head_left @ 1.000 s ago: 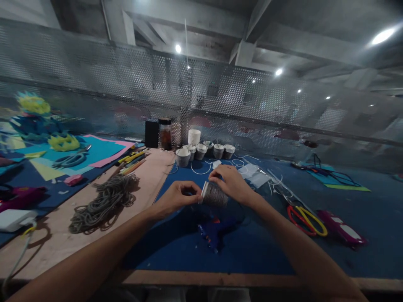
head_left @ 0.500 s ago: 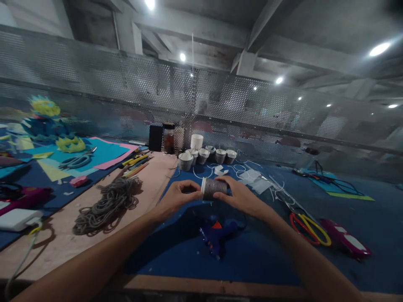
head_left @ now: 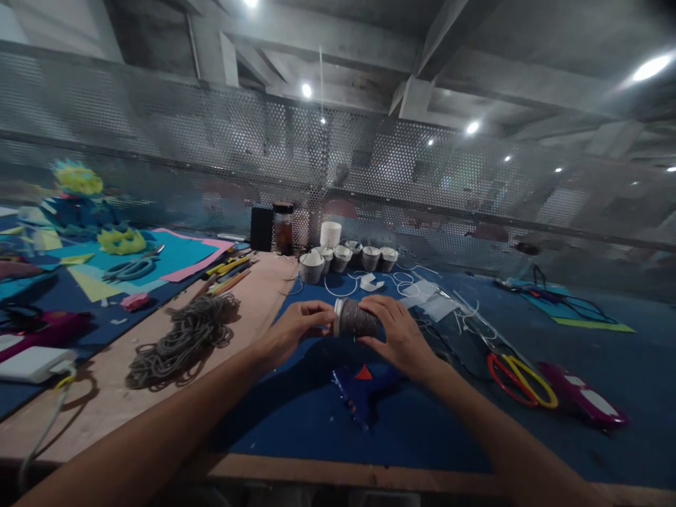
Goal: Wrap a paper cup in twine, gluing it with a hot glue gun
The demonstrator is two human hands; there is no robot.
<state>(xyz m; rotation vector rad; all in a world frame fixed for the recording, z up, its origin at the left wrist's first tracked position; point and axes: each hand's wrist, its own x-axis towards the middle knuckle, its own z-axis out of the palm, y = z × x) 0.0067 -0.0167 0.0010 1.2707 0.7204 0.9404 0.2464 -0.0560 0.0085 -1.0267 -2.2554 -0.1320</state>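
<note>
right hand (head_left: 400, 334) half open around gray cup (head_left: 355, 319), left hand (head_left: 296, 329) in pinch on its rim (head_left: 338, 317)

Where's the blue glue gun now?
In the head view's lower centre, the glue gun lies on the blue mat below the grey cup held between left hand and right hand.

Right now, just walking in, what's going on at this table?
A person holds a grey cord-wrapped cup sideways above the blue surface: the left hand is at its white rim, the right hand around its wrapped body. A blue glue gun lies nearer the person. Similar grey cups stand farther back, and a loose bundle of grey cord lies to the left.
</note>
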